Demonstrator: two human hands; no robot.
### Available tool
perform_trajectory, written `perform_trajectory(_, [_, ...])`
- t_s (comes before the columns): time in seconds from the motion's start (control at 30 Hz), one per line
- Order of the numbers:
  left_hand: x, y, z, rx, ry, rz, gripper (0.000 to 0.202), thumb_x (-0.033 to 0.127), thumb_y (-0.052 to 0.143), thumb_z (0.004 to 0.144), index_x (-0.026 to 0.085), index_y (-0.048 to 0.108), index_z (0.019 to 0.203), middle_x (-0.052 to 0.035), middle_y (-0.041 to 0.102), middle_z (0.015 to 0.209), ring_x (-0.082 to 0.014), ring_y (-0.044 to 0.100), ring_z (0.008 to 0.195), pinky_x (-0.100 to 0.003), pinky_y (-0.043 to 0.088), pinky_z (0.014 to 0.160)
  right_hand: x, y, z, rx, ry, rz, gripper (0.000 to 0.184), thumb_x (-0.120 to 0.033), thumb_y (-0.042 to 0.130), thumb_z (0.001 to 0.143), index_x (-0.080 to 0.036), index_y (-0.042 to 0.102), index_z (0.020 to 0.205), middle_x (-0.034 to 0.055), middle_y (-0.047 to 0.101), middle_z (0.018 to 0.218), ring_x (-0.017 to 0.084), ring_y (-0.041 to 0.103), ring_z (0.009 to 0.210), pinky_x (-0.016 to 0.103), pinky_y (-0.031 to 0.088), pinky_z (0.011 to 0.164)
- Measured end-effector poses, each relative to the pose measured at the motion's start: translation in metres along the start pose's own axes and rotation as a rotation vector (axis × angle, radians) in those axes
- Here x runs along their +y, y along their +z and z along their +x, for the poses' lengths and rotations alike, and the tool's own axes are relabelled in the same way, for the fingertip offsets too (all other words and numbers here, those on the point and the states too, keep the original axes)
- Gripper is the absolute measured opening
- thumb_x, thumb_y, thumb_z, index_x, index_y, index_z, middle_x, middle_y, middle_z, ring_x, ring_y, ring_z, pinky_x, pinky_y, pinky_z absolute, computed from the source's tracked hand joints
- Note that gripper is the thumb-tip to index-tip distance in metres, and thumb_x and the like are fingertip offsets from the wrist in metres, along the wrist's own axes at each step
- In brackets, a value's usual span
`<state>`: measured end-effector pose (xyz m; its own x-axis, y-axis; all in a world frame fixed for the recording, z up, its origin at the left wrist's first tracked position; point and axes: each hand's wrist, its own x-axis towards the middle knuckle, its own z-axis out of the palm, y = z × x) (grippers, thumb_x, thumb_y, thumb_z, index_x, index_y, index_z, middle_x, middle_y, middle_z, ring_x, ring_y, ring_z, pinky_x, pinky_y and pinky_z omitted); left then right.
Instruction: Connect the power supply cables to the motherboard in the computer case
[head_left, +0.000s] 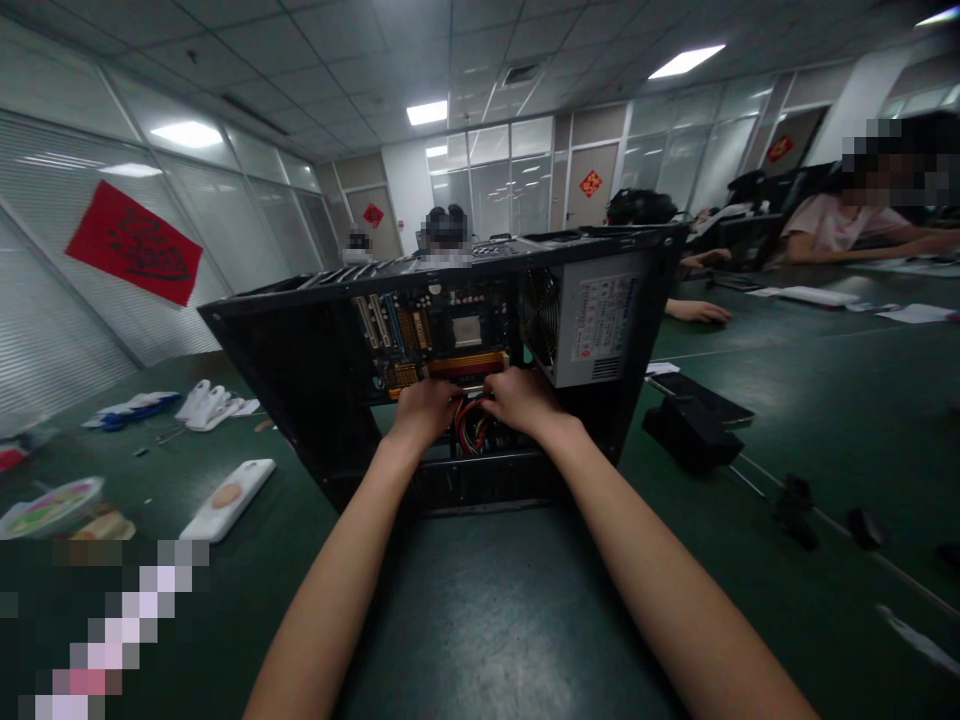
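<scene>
An open black computer case (259,385) stands on the green table in front of me, its inside facing me. Both my hands reach into it at the lower edge of the motherboard (442,312). My left hand (429,412) is closed, fingers curled beside the orange and dark red memory slots (469,366). Opposite it, my right hand (523,398) is also closed, thumb and fingers together. A thin pale edge shows between the fingertips; its kind is unclear. Red, yellow and black cables (471,428) hang just below. At upper right sits the silver power supply (596,315).
A white phone (229,500), a bowl (54,508) and white bundles (210,405) lie to the left. On the right are a black box (691,435), a dark flat device (709,398) and a cable (847,535). Co-workers sit beyond; one person's hand (697,311) rests on the table.
</scene>
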<state>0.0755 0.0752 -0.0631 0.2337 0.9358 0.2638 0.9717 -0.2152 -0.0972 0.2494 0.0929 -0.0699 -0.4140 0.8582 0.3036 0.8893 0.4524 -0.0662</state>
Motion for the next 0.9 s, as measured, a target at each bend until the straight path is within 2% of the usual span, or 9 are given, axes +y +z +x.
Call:
perform_trajectory(0.37, [0.0079,-0.0063,-0.0048,-0.004,0.000,0.097,0.034,0.030,0.044,0.095,0.028,0.074,0.111,-0.0098,0.074,0.103,-0.0310,0.068,0.098,-0.038,0.050,0.077,0.0025,0.0020,0.0005,0.013,0.011,0.066,0.025,-0.036,0.060,0.087,-0.020,0.074,0.100,0.0098,0.074,0.096,0.024,0.069,0.092,0.027,0.047,0.071])
perform_trajectory(0.53, [0.0052,-0.0056,-0.0030,0.007,-0.031,0.104,0.033,0.031,0.047,0.094,0.029,0.073,0.113,-0.0096,0.073,0.106,-0.0313,0.068,0.098,-0.038,0.051,0.076,0.0024,-0.0004,-0.0015,0.021,0.009,0.091,0.024,-0.035,0.059,0.087,-0.020,0.074,0.099,0.0088,0.074,0.094,0.023,0.069,0.089,0.026,0.046,0.068])
perform_trajectory(0.63, [0.0051,-0.0063,-0.0017,-0.001,-0.060,0.098,0.032,0.034,0.049,0.093,0.027,0.073,0.114,-0.0108,0.073,0.106,-0.0308,0.068,0.099,-0.037,0.051,0.078,0.0015,-0.0010,-0.0024,0.018,0.007,0.074,0.025,-0.036,0.060,0.087,-0.020,0.073,0.101,0.0097,0.074,0.096,0.024,0.069,0.091,0.027,0.047,0.070])
perform_trajectory(0.77, [0.0085,-0.0080,-0.0003,-0.039,-0.114,0.093,0.031,0.035,0.052,0.093,0.023,0.075,0.109,-0.0137,0.073,0.102,-0.0318,0.068,0.098,-0.037,0.051,0.078,0.0009,0.0010,-0.0017,0.004,0.016,0.063,0.025,-0.037,0.059,0.089,-0.020,0.072,0.102,0.0100,0.073,0.098,0.024,0.069,0.093,0.027,0.047,0.072])
perform_trajectory(0.9, [0.0092,-0.0063,0.0017,-0.035,-0.155,0.084,0.029,0.036,0.054,0.092,0.023,0.076,0.105,-0.0131,0.074,0.097,-0.0320,0.069,0.094,-0.038,0.052,0.075,0.0009,0.0041,-0.0011,-0.004,-0.011,0.080,0.023,-0.033,0.058,0.089,-0.018,0.069,0.104,0.0114,0.072,0.101,0.024,0.068,0.095,0.027,0.047,0.073])
